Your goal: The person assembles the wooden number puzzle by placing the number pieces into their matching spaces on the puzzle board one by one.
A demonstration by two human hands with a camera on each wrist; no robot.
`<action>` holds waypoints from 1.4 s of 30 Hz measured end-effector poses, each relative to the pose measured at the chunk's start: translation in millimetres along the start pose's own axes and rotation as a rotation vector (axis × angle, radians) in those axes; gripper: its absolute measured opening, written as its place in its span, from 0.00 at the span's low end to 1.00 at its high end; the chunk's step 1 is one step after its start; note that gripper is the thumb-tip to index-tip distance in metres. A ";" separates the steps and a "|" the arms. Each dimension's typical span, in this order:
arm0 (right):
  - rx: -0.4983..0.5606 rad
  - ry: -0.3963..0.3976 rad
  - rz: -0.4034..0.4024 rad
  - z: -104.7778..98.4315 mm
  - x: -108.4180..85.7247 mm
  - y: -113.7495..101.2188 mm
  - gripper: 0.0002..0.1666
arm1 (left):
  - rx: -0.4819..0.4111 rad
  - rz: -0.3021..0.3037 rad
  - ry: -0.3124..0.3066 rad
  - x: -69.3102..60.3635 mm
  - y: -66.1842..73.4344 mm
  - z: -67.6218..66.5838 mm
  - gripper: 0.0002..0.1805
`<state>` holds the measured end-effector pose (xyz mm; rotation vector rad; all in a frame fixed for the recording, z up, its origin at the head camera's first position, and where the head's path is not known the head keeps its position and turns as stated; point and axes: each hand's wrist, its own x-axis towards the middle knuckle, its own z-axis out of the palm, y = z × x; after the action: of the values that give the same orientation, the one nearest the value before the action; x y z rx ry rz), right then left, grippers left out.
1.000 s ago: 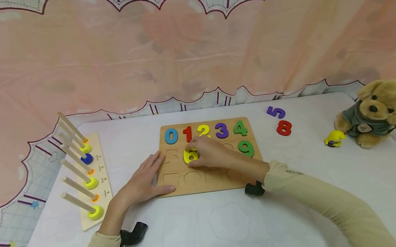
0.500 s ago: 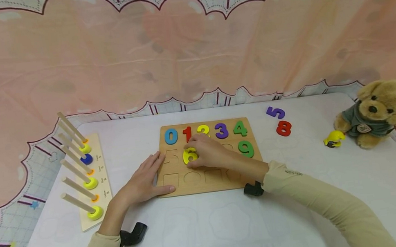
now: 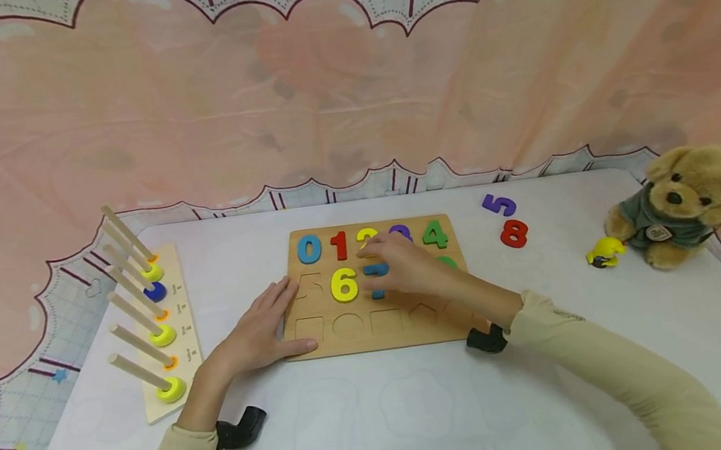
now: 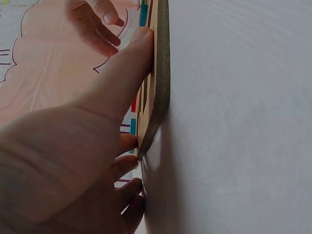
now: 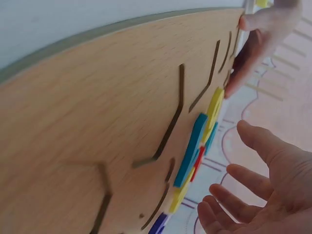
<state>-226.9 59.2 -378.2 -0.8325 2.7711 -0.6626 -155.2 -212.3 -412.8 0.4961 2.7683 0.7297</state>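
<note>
A wooden number board (image 3: 415, 337) lies mid-table in the head view. My left hand (image 3: 261, 329) rests on its left side, fingers along the edge and thumb (image 4: 129, 61) on the front corner. Above the middle row hovers my right hand (image 3: 406, 264), its fingers loosely spread and holding nothing in the right wrist view. A blue 7 (image 3: 376, 270) sits in the board just left of that hand, partly covered by it. To its left is the yellow 6 (image 3: 336, 286). The back row holds the blue 0 (image 3: 302, 250), red 1 (image 3: 340, 247) and others; the 2 and 3 are partly hidden.
A purple 5 (image 3: 498, 204) and a red 8 (image 3: 514, 233) lie right of the board. Further right are a yellow toy figure (image 3: 605, 253) and a teddy bear (image 3: 681, 212). A peg board (image 3: 176, 315) with rings stands at the left.
My right hand has released the yellow 6, which stays in the board, and has moved right. This uncovers the blue 7. The left hand has kept its place.
</note>
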 end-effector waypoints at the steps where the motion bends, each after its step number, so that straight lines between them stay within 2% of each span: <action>1: -0.002 -0.001 0.005 -1.0 -0.7 1.7 0.28 | 0.002 0.000 0.000 0.0 -0.1 0.0 0.56; 13: 0.016 -0.012 0.038 -5.7 0.7 7.4 0.30 | 0.001 -0.006 0.002 -0.1 -0.6 0.9 0.56; 20: -0.038 0.020 0.031 -12.5 6.6 20.9 0.37 | 0.002 -0.006 0.007 -0.6 -1.6 1.0 0.56; 25: -0.078 0.061 0.051 -32.7 6.9 51.8 0.39 | 0.001 -0.012 0.001 -1.3 -1.3 1.3 0.56; 31: -0.062 0.057 0.051 -60.1 -1.5 110.9 0.38 | 0.007 -0.012 -0.005 0.0 0.3 0.5 0.56; 35: -0.048 0.053 0.095 -70.9 -9.2 146.8 0.38 | 0.011 -0.013 -0.005 -0.2 0.7 -0.1 0.56; 42: -0.108 0.031 0.166 -81.9 -20.0 183.0 0.38 | 0.000 -0.018 -0.007 -0.7 1.8 0.4 0.56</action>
<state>-321.8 236.7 -389.4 -0.6061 2.8856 -0.5041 -153.9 -210.9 -412.2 0.4717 2.7630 0.7221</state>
